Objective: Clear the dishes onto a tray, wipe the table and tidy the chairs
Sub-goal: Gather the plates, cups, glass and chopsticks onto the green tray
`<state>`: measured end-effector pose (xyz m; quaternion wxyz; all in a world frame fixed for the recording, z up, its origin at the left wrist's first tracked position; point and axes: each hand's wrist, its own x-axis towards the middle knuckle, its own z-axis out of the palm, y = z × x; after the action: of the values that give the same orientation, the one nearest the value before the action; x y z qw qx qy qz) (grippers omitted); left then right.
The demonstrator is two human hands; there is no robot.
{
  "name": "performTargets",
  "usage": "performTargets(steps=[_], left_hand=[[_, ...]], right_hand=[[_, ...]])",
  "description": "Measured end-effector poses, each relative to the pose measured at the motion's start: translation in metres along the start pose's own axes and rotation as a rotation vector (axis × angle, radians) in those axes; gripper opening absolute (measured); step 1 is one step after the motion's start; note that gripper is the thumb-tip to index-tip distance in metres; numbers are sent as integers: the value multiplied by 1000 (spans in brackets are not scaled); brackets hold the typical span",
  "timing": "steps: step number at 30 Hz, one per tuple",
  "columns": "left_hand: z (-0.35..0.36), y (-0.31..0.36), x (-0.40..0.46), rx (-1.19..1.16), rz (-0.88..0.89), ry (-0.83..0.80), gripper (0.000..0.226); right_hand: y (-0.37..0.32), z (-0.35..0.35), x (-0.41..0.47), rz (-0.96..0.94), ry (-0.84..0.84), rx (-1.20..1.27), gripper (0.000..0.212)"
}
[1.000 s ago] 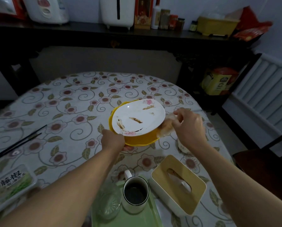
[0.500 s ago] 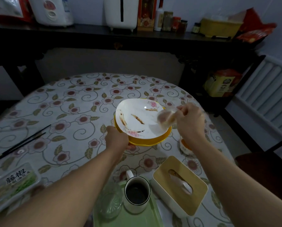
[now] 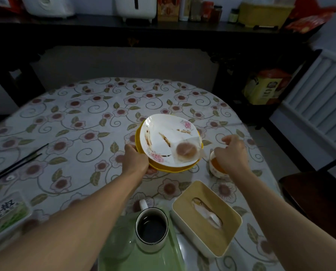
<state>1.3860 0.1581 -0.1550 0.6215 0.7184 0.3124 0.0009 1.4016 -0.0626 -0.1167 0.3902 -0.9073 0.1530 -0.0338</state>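
Observation:
My left hand (image 3: 135, 159) grips the near-left rim of a stack held above the table: a sauce-smeared white plate (image 3: 163, 137) on a yellow plate (image 3: 171, 167). A bun in a clear wrapper (image 3: 185, 150) lies on the white plate's right side. Over a small floral bowl (image 3: 216, 170) of orange liquid hovers my right hand (image 3: 231, 155), fingers loosely curled and holding nothing. On the green tray (image 3: 163, 259) at the near edge stand a dark-filled mug (image 3: 151, 230) and a clear glass (image 3: 120, 241).
A tissue box (image 3: 206, 218) sits right of the tray. Black chopsticks (image 3: 16, 165) lie at the left, with a packaged food tray (image 3: 5, 214) nearer me. A dark chair (image 3: 317, 192) stands at the right, and a sideboard crowded with appliances and jars runs behind the floral table (image 3: 85, 118).
My right hand put the wrapped bun on the white plate, let go, and moved right and down over the small bowl. The plate stack stayed in my left hand.

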Motion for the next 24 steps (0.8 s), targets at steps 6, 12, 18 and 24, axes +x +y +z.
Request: performTargets(steps=[6,12,18,24], left_hand=[[33,-9,10,12,-19,47,18],[54,-23,18,-31,-63,69,22],[60,-34,22,-52,-96,92,22],[60,-36,19,1,-101,114,17]], right_hand=[[55,3,39,77,-217,-324,82],[90,25,70,46,-328,-501,125],[104,42,97,43,-410,-534,139],[108,47,103,-24,-305,-606,122]])
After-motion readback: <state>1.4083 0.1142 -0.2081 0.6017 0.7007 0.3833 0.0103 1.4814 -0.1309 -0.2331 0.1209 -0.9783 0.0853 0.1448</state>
